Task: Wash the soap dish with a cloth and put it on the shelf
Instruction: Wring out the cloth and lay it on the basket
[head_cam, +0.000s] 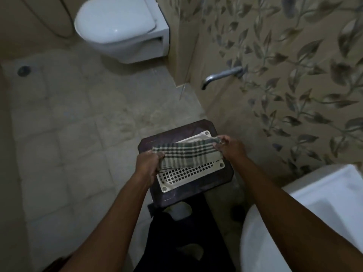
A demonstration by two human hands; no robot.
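While the left hand (150,160) pinches one end of the checked cloth (187,154) and the right hand (228,147) grips the other, the cloth hangs stretched between them; directly beneath it the soap dish (193,174) lies on a dark stool (220,180); it looks like light, stiff, perforated plastic, likely slippery wet; its solid rim nearest the left hand seems the safest hold.

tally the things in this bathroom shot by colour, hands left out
White: 3 - ceramic toilet, washbasin, perforated plastic soap dish
Dark brown: 1 - square wooden stool
Green and white check: 1 - woven cloth
Silver: 1 - metal wall tap
Total: 6
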